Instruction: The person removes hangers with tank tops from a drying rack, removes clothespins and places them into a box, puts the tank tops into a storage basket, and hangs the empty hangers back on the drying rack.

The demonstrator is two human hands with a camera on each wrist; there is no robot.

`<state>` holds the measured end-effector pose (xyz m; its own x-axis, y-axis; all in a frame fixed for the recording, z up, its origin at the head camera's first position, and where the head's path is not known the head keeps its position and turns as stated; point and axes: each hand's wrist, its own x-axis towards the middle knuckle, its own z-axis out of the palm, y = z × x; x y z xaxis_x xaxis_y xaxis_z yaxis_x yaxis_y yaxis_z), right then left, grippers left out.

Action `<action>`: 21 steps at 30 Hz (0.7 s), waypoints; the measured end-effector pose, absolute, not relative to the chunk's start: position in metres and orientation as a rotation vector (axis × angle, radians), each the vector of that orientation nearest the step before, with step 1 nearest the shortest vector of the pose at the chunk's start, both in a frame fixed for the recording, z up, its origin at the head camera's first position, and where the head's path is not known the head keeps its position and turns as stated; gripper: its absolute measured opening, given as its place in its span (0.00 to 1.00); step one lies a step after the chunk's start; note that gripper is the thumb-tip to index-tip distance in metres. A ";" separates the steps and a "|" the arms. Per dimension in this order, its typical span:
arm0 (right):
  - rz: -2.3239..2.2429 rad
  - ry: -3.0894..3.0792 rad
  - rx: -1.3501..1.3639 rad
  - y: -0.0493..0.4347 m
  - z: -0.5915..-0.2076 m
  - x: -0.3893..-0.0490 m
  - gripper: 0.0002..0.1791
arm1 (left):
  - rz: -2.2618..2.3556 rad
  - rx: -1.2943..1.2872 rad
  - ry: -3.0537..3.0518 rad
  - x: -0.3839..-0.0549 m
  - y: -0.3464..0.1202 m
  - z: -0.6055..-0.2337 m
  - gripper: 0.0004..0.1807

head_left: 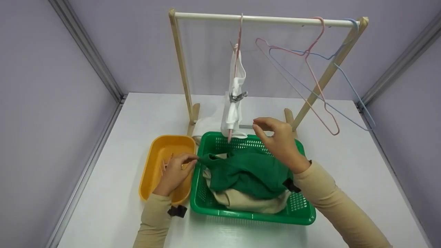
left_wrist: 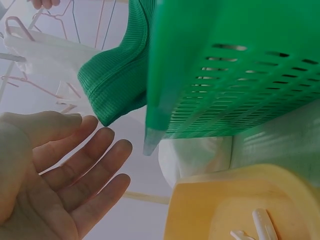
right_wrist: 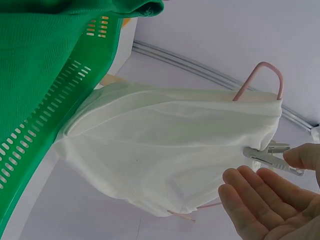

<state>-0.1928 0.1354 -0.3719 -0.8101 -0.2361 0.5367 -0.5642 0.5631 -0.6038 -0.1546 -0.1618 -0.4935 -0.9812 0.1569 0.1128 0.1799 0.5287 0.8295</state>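
1. Head view: the white garment (head_left: 233,119) hangs from the rack (head_left: 275,19), fastened with a clip (head_left: 237,97). The green garment (head_left: 251,172) lies over a beige cloth (head_left: 248,202) in the green basket (head_left: 253,217), right of the yellow tray (head_left: 147,168). The left hand (head_left: 175,174) reaches the garment's left corner; the right hand (head_left: 280,144) hovers over the basket's far right side, thumb and fingers apart, with nothing in them.
2. Left wrist view: the left fingers are loosely extended, gripping nothing, at the green edge; whether they touch it, I cannot tell. The step looks like taking up this garment; the next move calls for pinching that edge.
3. Right wrist view: the right fingers curve loosely, parted and unloaded; lifting probably calls for lowering them to the green garment.
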 end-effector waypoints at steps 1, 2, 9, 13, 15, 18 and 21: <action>1.134 -2.412 0.652 0.133 -0.372 -0.193 0.11 | -1.486 -0.299 -2.725 -0.155 -0.162 -0.493 0.10; 1.143 -2.422 0.654 0.131 -0.372 -0.192 0.12 | -1.485 -0.301 -2.724 -0.155 -0.162 -0.493 0.10; 1.168 -2.477 0.622 0.114 -0.371 -0.193 0.20 | -1.502 -0.276 -2.741 -0.154 -0.162 -0.494 0.10; 1.154 -2.512 0.580 0.107 -0.368 -0.195 0.26 | -1.514 -0.247 -2.754 -0.153 -0.161 -0.494 0.11; 1.143 -2.535 0.553 0.104 -0.365 -0.196 0.27 | -1.501 -0.245 -2.757 -0.153 -0.161 -0.494 0.11; 1.136 -2.576 0.524 0.099 -0.361 -0.199 0.28 | -1.476 -0.246 -2.758 -0.153 -0.160 -0.494 0.11; 1.121 -2.605 0.517 0.093 -0.360 -0.202 0.29 | -1.471 -0.245 -2.760 -0.153 -0.161 -0.494 0.11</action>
